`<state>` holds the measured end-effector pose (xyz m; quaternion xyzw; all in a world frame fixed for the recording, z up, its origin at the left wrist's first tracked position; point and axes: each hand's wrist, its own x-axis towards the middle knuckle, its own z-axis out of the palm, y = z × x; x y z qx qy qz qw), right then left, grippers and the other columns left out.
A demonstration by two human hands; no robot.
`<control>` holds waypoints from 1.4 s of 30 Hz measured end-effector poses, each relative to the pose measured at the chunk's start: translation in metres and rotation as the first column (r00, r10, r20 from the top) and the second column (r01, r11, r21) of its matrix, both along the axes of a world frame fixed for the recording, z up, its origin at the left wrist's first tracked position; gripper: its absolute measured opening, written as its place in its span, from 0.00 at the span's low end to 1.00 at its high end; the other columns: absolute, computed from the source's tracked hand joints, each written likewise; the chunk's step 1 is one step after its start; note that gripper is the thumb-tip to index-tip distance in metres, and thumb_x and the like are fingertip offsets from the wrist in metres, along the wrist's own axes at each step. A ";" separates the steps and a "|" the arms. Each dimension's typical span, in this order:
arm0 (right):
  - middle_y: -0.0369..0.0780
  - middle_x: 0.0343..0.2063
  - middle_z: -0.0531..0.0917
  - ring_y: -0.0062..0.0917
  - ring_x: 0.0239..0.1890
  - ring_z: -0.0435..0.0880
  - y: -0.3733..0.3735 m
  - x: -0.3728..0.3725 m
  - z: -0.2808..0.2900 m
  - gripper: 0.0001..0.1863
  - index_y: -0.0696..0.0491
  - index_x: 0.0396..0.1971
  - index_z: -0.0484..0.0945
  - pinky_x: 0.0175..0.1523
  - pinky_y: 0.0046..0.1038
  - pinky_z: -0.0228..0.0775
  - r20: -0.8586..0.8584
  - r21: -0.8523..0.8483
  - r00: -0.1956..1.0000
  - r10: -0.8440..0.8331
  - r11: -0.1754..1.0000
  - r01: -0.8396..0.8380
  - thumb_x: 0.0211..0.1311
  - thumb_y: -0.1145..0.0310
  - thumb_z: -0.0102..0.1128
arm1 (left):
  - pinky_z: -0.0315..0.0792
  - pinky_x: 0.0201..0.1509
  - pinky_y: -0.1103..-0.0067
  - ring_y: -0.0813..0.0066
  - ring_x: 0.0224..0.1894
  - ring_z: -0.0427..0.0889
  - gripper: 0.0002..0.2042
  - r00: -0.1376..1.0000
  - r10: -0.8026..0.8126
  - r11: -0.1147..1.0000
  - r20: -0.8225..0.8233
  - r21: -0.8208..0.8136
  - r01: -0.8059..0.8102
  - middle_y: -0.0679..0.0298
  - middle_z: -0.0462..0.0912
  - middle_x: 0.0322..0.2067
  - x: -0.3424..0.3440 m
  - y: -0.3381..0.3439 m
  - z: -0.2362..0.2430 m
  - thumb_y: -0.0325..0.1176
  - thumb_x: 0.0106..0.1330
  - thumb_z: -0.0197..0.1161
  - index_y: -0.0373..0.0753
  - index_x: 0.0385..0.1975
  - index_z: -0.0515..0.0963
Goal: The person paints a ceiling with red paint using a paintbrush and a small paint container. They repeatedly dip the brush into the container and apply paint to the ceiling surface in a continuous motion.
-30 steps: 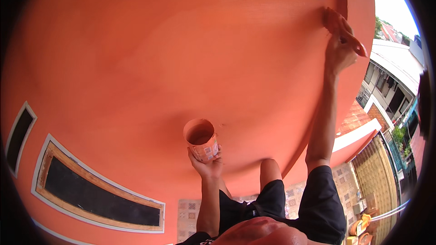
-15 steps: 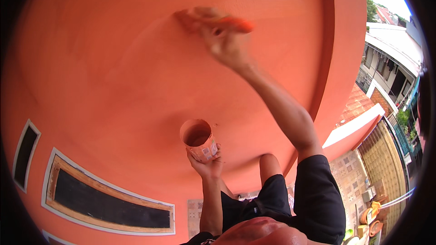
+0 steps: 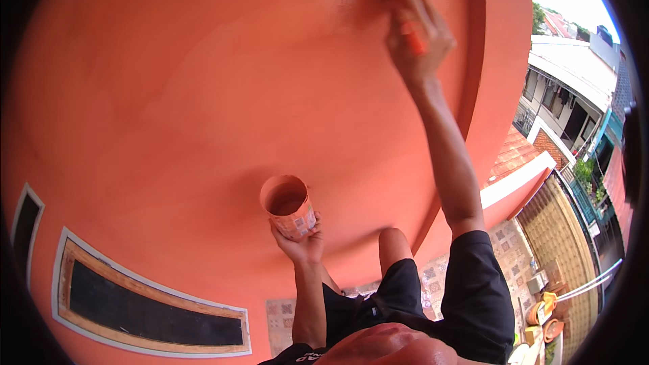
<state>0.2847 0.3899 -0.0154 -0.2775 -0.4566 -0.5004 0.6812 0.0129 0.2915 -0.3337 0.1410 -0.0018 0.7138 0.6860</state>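
My right hand is closed round the red handle of a paintbrush, high on the orange wall and near its right-hand corner. The dark bristle end meets the wall beside a paler, glossy streak. Lower down, my left hand grips a paint-smeared paint can from below and the side. The can's open top is tilted toward me and shows orange-brown paint inside.
A wood-framed window with dark glass is at lower left, with a narrower window beyond it. Patterned floor tiles lie far below. At right are a bamboo fence, orange pots and a neighbouring white-roofed building.
My right hand has swept the paintbrush rightward and up along the wall, and the brush has turned more upright. The left hand still holds the paint can in nearly the same place.
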 end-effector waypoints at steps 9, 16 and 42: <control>0.37 0.36 0.89 0.32 0.30 0.86 0.014 -0.102 0.009 0.11 0.46 0.42 0.86 0.30 0.33 0.75 0.132 -0.257 0.705 0.697 0.710 -0.655 0.61 0.71 0.62 | 0.76 0.28 0.78 0.51 0.43 0.81 0.31 0.998 -0.049 0.999 -0.041 -0.008 0.049 0.54 0.79 0.51 -0.004 0.001 0.006 0.61 0.71 0.52 0.43 0.62 0.71; 0.36 0.43 0.89 0.20 0.42 0.88 0.018 0.105 0.007 0.15 0.55 0.52 0.86 0.44 0.23 0.80 -0.330 0.054 0.790 0.517 0.845 -0.531 0.67 0.73 0.65 | 0.76 0.28 0.78 0.51 0.42 0.82 0.30 0.998 -0.014 1.000 -0.068 -0.006 0.013 0.53 0.79 0.50 -0.004 0.001 0.001 0.61 0.71 0.52 0.42 0.62 0.71; 0.42 0.41 0.90 0.25 0.33 0.86 0.035 0.111 0.014 0.13 0.59 0.50 0.83 0.38 0.26 0.77 -0.184 0.207 0.978 0.096 0.977 -0.057 0.66 0.74 0.64 | 0.77 0.28 0.77 0.51 0.43 0.82 0.30 0.995 -0.068 0.997 -0.068 -0.049 0.065 0.51 0.79 0.50 -0.007 0.002 -0.002 0.60 0.72 0.51 0.42 0.61 0.72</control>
